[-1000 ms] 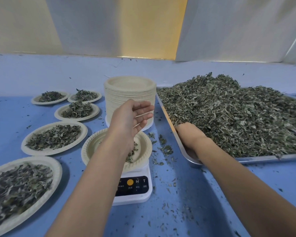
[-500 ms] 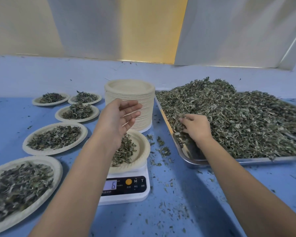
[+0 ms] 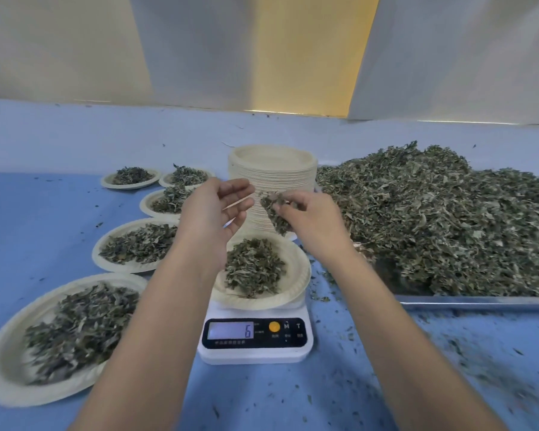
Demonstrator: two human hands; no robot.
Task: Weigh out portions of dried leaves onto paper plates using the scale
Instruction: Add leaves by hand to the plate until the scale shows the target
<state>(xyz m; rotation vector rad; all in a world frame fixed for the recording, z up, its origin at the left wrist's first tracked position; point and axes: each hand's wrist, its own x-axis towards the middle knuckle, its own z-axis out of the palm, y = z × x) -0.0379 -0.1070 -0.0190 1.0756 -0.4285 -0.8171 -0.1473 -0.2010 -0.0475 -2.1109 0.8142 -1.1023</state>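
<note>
I am watching the right hand [image 3: 311,219] now lifted clear of the tray [image 3: 479,300], where it was digging into the heap [image 3: 433,213] half a second ago. It is hanging above the far rim of the paper plate [image 3: 297,276] on the scale [image 3: 255,354], with its fingers curling round a clump of dried leaves [image 3: 273,213]. The left hand [image 3: 212,213] is still hovering just beside it, fingers relaxed and slightly spread, holding nothing. The plate is carrying the same small mound of leaves, and the display is still reading 6.

The left forearm is covering the plate's left edge, and the clump is hiding the right fingertips. The nearest filled plate [image 3: 0,368] is blurring and running off the left edge, and the tray is running off the right. The small print under the scale's buttons is proving too fine for me to read. The stack of empty plates [image 3: 274,169] is standing behind both hands.
</note>
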